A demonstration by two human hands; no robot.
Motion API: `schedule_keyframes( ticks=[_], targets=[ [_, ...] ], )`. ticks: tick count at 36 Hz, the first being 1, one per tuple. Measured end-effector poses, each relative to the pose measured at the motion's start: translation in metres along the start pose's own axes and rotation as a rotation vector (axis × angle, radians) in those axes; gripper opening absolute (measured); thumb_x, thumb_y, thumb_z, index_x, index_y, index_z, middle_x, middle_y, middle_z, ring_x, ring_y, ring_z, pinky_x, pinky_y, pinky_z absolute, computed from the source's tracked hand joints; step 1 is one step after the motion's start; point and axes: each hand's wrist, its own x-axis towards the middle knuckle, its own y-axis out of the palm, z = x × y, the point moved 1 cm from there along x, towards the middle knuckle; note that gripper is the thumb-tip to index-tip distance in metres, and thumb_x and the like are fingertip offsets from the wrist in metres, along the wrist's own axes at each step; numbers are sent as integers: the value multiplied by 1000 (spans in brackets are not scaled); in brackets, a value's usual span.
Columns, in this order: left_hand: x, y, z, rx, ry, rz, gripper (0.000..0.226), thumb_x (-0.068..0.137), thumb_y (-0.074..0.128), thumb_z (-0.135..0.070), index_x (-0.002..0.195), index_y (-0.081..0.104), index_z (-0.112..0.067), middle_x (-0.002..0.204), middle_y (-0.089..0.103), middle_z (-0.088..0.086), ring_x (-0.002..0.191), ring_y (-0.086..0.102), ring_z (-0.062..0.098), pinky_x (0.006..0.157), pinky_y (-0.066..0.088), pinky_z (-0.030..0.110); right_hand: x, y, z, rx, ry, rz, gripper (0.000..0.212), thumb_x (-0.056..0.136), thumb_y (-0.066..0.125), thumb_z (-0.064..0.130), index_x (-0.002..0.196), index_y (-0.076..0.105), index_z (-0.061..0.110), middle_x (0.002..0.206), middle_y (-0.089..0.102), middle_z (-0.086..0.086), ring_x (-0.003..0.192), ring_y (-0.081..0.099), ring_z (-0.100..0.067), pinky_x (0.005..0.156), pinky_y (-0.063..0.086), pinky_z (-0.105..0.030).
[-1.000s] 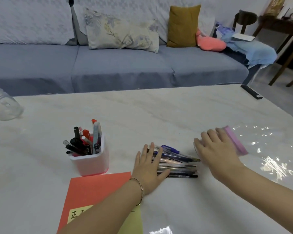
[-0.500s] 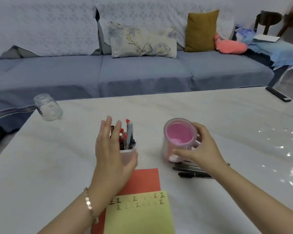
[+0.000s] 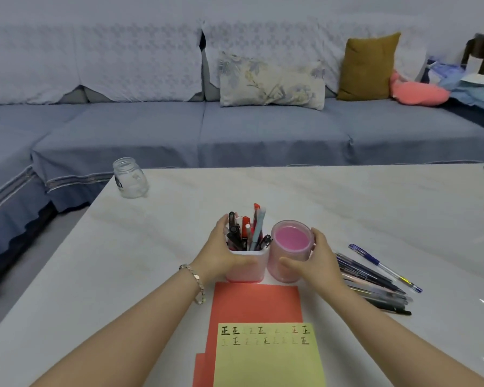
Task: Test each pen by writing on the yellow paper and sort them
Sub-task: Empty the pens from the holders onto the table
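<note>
- A pale table (image 3: 347,208) stands before a blue sofa (image 3: 201,129), with a jar (image 3: 130,178) at its far left corner.
- The left hand (image 3: 221,255), open and reaching half a second ago, now wraps fingers and thumb round the holder (image 3: 249,276), which is full of pens.
- The yellow paper (image 3: 266,361), with two rows of marks along its top, lies on a red sheet (image 3: 254,303) just in front of the holder.
- The right hand (image 3: 319,263) grips the cup (image 3: 294,255), brought in from the right and now upright against the holder.
- Loose pens (image 3: 375,283) lie to the right, no longer under the hands.
- With two containers side by side, sorting places look ready, and the loose pens likely await testing.
</note>
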Motion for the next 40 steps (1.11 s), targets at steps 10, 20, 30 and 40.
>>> schedule_keyframes(
  ticks=[10,20,30,40],
  targets=[
    [-18,-4,-10,72,125,-314,47,51,90,-17,76,53,-30,72,62,-33,69,58,-13,58,41,3,-37,-28,15,-205,-216,11,82,72,77,16,137,29,27,134,29,12,129,30,-12,105,27,-22],
    [-72,16,-63,-82,145,-109,75,44,91,-11,111,58,-22,95,68,-8,84,64,0,67,49,12,-66,-59,60,-101,-285,299,112,52,86,42,142,19,42,138,32,31,124,32,13,87,29,3],
    [-61,134,-30,-359,51,164,93,55,87,-11,125,30,-35,122,47,-20,103,53,-13,77,45,9,-78,-131,6,-473,-172,187,83,48,76,52,124,43,39,112,57,15,107,54,-5,87,45,-25],
    [-14,204,2,-219,-3,100,53,98,40,-28,143,13,-35,144,19,-16,138,15,5,112,13,23,-14,-153,-28,-1285,-336,159,91,64,69,21,144,25,22,125,44,-10,117,43,-31,101,26,-35]
  ],
)
